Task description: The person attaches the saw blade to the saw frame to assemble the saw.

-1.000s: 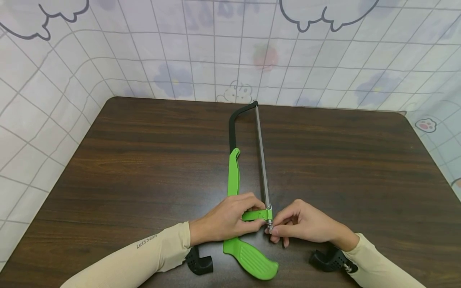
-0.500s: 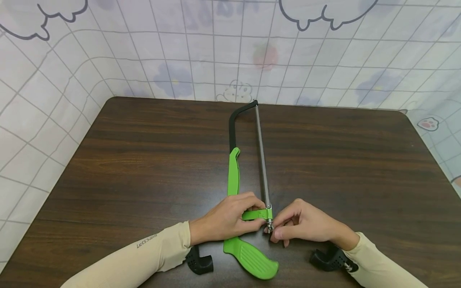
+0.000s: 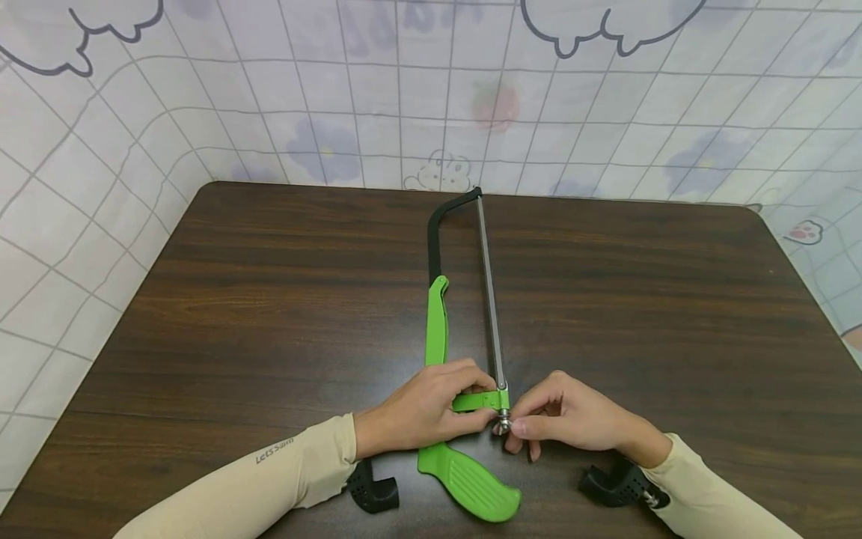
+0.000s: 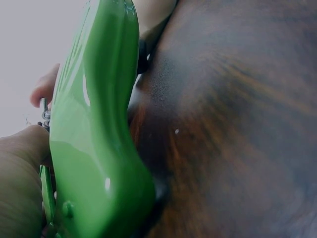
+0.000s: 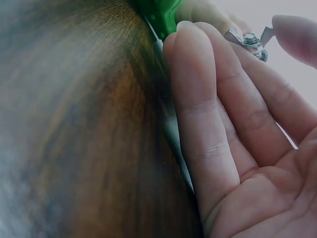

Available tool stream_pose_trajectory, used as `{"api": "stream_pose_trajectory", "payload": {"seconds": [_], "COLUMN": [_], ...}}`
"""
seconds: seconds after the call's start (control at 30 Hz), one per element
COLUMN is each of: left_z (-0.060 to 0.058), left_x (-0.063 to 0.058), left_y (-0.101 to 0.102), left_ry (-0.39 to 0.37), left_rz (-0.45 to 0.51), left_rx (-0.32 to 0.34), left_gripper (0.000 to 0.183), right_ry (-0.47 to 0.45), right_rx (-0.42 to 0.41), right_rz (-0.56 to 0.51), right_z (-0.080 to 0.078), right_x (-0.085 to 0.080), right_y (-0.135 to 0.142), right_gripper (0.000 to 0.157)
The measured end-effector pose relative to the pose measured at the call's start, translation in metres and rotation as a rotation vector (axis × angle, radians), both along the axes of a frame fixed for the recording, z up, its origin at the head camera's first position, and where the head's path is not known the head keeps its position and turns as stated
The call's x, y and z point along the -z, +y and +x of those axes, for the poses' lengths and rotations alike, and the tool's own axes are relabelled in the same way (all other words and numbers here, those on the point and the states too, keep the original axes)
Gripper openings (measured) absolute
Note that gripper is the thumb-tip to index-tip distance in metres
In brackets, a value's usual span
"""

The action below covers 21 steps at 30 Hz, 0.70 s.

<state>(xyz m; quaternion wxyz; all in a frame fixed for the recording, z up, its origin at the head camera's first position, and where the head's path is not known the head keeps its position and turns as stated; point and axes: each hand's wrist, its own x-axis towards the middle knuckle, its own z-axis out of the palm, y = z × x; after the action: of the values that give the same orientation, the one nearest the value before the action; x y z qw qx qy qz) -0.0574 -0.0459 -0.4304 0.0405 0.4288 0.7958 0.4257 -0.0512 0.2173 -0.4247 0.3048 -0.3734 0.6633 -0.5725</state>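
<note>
A hacksaw [image 3: 436, 329] with a green handle and a black front frame lies on the dark wooden table. Its grey blade [image 3: 490, 292] runs along the right side. My left hand [image 3: 431, 408] holds the green crosspiece near the blade's close end, thumb on one side and fingers on the other. At that end sits a metal wing nut [image 3: 501, 427], which my right hand [image 3: 572, 419] holds at the fingertips. In the right wrist view the thumb touches one wing of the wing nut [image 5: 251, 40]. The green handle [image 4: 99, 124] fills much of the left wrist view.
The brown table [image 3: 269, 284] spreads out around the saw, with a white gridded curtain or sheet [image 3: 377, 90] behind it. Black wrist-worn devices [image 3: 372, 490] show under both cuffs.
The wing nut has turned a little, and my right thumb and fingertips have shifted slightly on it. My left hand and the hacksaw hold their place.
</note>
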Motion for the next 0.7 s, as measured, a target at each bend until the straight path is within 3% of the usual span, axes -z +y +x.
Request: {"api": "stream_pose_trajectory", "payload": {"seconds": [0.7], "left_z": [0.0002], "left_x": [-0.0004], "left_y": [0.0004], "left_ry": [-0.01], "left_rz": [-0.008], "left_rx": [0.002], "left_gripper": [0.018], "right_ry": [-0.069], "right_rx": [-0.019], "right_rz": [-0.035], "right_z": [-0.0001], "right_x": [-0.0003], "right_y": [0.0007], "right_gripper": [0.018]}}
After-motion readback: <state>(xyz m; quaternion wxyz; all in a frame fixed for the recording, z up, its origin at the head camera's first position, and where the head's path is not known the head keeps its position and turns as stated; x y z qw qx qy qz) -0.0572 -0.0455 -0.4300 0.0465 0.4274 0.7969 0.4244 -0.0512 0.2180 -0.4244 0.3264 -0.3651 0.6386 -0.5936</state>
